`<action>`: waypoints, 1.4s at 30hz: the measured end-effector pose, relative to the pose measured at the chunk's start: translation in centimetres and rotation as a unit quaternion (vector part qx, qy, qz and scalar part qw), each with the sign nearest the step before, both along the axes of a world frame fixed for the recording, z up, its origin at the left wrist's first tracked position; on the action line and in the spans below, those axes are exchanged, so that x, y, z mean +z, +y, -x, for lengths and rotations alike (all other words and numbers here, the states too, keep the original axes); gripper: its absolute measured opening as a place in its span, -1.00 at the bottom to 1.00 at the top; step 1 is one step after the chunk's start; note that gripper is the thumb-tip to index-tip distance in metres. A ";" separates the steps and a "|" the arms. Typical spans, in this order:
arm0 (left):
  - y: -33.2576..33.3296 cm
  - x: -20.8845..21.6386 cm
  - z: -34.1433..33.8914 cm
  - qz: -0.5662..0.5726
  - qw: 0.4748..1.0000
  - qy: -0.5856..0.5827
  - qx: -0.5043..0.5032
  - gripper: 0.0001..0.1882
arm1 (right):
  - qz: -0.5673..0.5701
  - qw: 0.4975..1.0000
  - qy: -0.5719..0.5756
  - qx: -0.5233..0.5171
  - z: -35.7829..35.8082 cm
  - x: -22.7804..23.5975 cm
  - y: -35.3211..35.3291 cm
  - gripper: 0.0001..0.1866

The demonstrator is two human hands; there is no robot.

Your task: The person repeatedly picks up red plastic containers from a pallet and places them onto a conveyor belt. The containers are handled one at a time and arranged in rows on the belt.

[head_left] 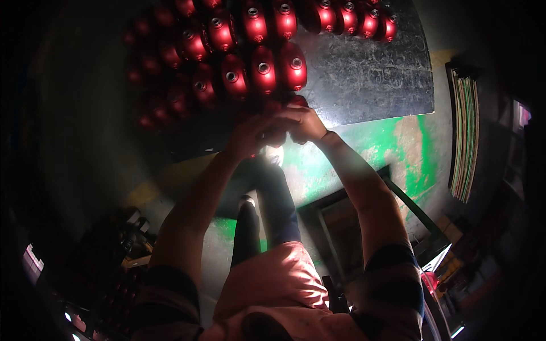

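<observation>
Green paint [427,152] patches the grey floor [369,146] below the table [378,79], whose dark, scuffed top catches a hard light near its front edge while most of the room falls into shadow. Red parts [294,69] fill the table's left and middle, rounded and glossy, standing close together in rows; many show a metal ring on the side turned up to you. Another group of them stands at the far edge, right of centre, and the bare top spreads out below that group. Your hands are together just in front of the nearest row, the left hand [248,132] in deep shade and the right hand [307,123] in better light, fingers bent and overlapping. A red piece [298,101] shows right above your right fingers; it seems to be in your grasp, but the shade is too heavy to tell which hand, if either, is closed on it. Under your arms are your reddish apron [264,278] and your dark trousers [280,213]. Off to your right, past the table's side, a stack [464,139] of thin sheets stands out in pale edges, and a black frame [419,210] slants beside your right forearm.
</observation>
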State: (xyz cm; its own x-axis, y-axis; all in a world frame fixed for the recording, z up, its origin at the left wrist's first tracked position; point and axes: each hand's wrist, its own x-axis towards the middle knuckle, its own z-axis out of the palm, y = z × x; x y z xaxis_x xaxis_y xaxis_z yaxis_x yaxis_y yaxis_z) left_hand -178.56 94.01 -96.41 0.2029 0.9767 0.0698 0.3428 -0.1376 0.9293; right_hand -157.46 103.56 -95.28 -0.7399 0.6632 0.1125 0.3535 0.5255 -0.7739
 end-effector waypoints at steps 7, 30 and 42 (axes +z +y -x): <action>-1.1 -0.4 -0.3 -0.038 0.995 0.089 -0.010 -0.61 | 0.256 0.943 0.014 -0.211 -1.9 3.0 -0.2 -0.45; -3.2 3.9 0.4 0.022 0.999 -0.030 -0.036 -0.30 | 0.131 0.981 -0.122 -0.071 -1.1 7.3 4.1 -0.72; -17.4 20.4 5.5 -0.015 0.981 0.117 -0.154 -0.71 | 0.125 0.952 -0.032 -0.279 -5.1 22.2 -22.2 -0.65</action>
